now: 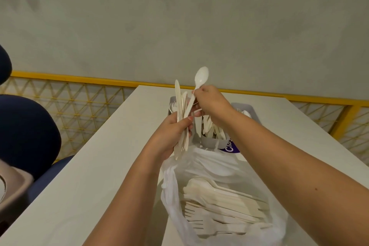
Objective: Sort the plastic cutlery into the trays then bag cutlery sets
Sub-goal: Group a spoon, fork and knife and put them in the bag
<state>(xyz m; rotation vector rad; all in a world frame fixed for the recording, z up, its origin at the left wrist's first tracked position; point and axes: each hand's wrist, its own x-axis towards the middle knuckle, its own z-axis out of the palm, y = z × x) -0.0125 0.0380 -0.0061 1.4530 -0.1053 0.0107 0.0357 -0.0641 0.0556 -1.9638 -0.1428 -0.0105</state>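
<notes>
Two hands up over the desk (pixel 111 146): my left hand (pixel 171 132) clamps a bundle of cutlery (pixel 180 118), my right hand (pixel 207 100) pinches a spoon (pixel 200 80) above the grey tray (pixel 211 143).

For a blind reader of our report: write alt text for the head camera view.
A person's right hand pinches a white plastic spoon, bowl up, next to a bundle of white cutlery gripped in the left hand. Below them, on a white table, an open white plastic bag holds stacked forks, with a grey tray of more cutlery behind it.
</notes>
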